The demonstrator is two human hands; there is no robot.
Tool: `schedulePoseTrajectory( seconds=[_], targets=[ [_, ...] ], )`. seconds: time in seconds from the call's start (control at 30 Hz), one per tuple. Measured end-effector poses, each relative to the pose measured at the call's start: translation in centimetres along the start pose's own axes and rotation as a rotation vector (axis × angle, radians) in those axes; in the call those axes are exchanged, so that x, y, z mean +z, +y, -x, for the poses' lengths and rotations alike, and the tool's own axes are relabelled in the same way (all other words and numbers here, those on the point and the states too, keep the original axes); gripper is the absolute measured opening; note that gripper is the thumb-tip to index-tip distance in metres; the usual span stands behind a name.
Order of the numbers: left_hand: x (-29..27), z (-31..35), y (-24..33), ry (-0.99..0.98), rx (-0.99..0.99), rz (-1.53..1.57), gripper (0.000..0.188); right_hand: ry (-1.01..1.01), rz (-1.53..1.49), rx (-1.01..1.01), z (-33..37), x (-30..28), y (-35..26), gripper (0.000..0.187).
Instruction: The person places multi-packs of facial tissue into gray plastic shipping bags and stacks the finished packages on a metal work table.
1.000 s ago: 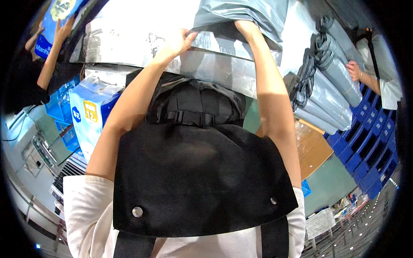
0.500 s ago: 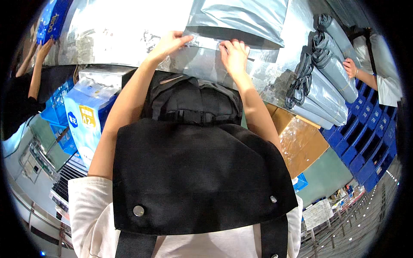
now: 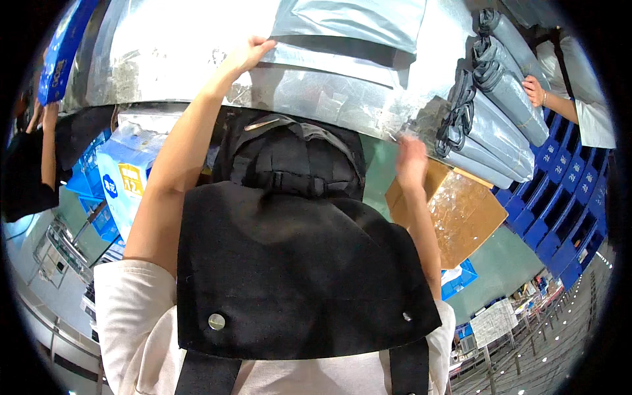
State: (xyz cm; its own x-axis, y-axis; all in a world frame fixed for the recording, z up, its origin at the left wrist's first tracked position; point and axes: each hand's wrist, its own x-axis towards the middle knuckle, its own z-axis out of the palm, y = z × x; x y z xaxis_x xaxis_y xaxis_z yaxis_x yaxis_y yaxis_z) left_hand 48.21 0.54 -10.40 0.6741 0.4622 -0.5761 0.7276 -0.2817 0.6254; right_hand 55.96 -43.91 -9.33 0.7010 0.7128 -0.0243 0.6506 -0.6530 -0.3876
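Note:
A grey plastic mailing bag (image 3: 349,18) lies on the metal-topped table, its mouth toward me and a pale flap strip (image 3: 329,68) along the near side. My left hand (image 3: 250,54) pinches the left end of that flap between thumb and fingers. Off the table's near edge, above an open cardboard box (image 3: 464,220), my right hand (image 3: 412,161) is smeared by motion. Something pale and thin shows by its fingertips, too blurred to name. Whether those fingers grip it cannot be made out.
Several rolled bundles of grey bags (image 3: 500,128) lie at the table's right end, where another person's hand (image 3: 534,91) touches one. Blue crates (image 3: 559,184) stand beyond. At far left, another person's hands hold a blue package (image 3: 60,56). A blue-and-white package (image 3: 125,174) stands below the table edge.
My right hand has left the bag's flap and swung right and toward me, over the cardboard box. My left hand and the bag have shifted slightly left. The blue package at far left has moved.

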Motion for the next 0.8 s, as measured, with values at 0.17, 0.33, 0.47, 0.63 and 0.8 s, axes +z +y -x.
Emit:
schedulePoseTrajectory(
  seconds=[0.17, 0.33, 0.47, 0.63, 0.8],
  targets=[
    [-2.5, 0.3, -3.1, -0.156, -0.016, 0.29, 0.04, -0.317, 0.612, 0.33, 26.3, -4.0, 22.7, 0.018],
    [-6.7, -0.3, -2.2, 0.15, 0.131, -0.149, 0.042, -0.683, 0.201, 0.183, 3.2, -6.7, 5.4, 0.014],
    [-5.8, -0.6, 7.3, 0.306, 0.627, -1.008, 0.06, 0.075, -0.198, -0.141, -15.0, -8.3, -2.9, 0.03],
    [-4.1, -2.1, 6.4, -0.062, 1.343, -1.367, 0.054, -0.089, 0.413, -0.848, -22.3, -6.6, -1.2, 0.043],
    [-5.1, -2.7, 4.9, -0.204, 1.02, -1.147, 0.038, -0.423, 0.466, -0.657, -21.5, -9.0, 3.3, 0.048]
  ],
)
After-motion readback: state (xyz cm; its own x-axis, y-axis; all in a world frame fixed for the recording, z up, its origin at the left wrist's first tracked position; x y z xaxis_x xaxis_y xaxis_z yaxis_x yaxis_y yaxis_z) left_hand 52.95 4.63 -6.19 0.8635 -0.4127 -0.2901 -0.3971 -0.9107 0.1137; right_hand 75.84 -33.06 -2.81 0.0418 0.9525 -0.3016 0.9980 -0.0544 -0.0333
